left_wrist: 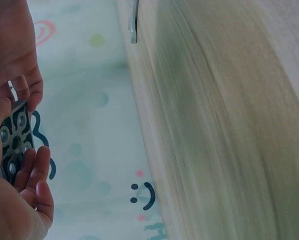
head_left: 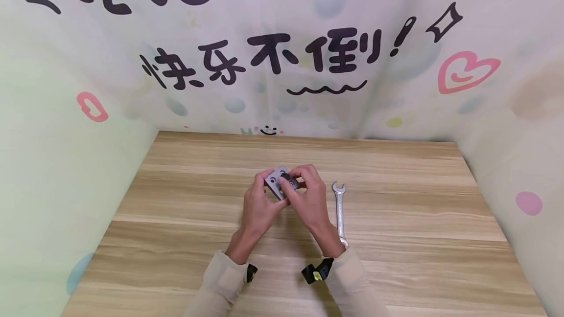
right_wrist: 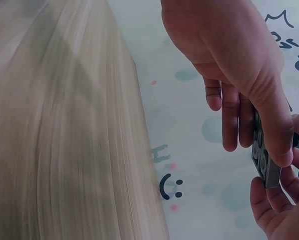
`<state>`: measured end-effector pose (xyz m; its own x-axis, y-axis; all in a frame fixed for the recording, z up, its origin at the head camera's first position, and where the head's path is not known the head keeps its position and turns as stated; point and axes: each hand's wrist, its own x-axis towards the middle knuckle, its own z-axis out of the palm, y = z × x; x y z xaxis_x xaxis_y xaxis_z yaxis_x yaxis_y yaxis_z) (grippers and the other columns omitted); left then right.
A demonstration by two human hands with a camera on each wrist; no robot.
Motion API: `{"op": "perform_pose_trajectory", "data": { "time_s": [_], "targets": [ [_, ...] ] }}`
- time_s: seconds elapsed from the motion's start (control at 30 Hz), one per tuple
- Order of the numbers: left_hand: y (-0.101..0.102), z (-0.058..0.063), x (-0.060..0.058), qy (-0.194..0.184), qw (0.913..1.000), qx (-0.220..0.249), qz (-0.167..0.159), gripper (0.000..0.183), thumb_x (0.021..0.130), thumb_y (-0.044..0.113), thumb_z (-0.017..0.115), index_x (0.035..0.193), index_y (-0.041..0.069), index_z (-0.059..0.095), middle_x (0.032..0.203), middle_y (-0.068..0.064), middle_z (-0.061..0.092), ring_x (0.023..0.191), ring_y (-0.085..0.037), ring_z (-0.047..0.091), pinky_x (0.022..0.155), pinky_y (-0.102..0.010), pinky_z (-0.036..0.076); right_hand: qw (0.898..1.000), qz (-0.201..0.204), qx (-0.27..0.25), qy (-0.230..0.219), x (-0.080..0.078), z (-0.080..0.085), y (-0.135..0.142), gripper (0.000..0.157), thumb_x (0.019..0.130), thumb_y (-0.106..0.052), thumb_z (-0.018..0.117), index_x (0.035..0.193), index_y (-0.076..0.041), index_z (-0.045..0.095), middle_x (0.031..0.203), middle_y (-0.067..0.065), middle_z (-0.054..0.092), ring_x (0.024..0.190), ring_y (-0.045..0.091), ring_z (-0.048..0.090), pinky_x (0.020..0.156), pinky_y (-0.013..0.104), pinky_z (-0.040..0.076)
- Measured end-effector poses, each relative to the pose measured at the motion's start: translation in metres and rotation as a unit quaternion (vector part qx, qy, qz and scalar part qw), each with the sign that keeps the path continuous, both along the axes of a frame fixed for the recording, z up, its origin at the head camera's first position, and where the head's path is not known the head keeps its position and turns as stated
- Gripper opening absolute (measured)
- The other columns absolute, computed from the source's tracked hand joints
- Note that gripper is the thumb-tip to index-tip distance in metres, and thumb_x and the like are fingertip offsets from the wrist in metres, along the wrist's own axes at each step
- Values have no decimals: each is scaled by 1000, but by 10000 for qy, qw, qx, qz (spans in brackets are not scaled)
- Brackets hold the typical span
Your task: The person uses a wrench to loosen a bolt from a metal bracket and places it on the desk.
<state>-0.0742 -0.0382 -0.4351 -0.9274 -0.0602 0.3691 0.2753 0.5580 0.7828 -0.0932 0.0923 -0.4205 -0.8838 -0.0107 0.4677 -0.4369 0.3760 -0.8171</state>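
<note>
A small grey metal plate with round holes (head_left: 276, 174) is held up in front of me, tilted. My left hand (head_left: 257, 212) grips it by its left and lower edges. On the upper face sits a small black round piece (head_left: 285, 176), which my right hand (head_left: 312, 199) pinches between thumb and fingers. In the left wrist view, the plate's underside (left_wrist: 15, 131) shows recessed channels around its holes. The right wrist view has the plate (right_wrist: 273, 176) nearly edge-on, with the right thumb covering part of it.
A silver open-ended wrench (head_left: 339, 209) lies on the wood-grain table (head_left: 410, 199), just right of my right forearm; its near end is partly covered by the wrist. White printed cloth walls (head_left: 264, 106) with black lettering stand around the back and sides.
</note>
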Motion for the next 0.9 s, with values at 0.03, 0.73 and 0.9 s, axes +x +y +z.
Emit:
{"op": "perform_pose_trajectory", "data": {
  "time_s": [0.03, 0.73, 0.9],
  "targets": [
    [0, 0, 0, 7, 10000, -17, 6, 71, 72, 14, 89, 129, -2, 51, 118, -22, 66, 104, -33, 66, 83, -46, 55, 10000, -16, 3, 13, 0, 0, 0, 14, 85, -11, 77, 92, -5, 67, 99, 8, 62, 88, 18, 62, 69, 31, 57],
    [1, 0, -1, -43, 10000, -39, 4, 70, 73, 15, 88, 129, -2, 50, 121, -22, 64, 106, -34, 65, 86, -47, 54, 9999, 82, 126, 44, 1, 2, 2, 18, 88, -10, 75, 104, -2, 74, 101, 9, 62, 86, 19, 63, 70, 31, 57],
    [1, -1, -2, -9, 10000, 10, -16, 70, 72, 14, 88, 129, -2, 50, 119, -23, 65, 104, -35, 65, 85, -49, 54, 9996, 134, 196, 125, 2, 3, 3, 22, 89, -9, 73, 109, -2, 74, 101, 11, 61, 85, 19, 62, 70, 31, 56]
  ]
}}
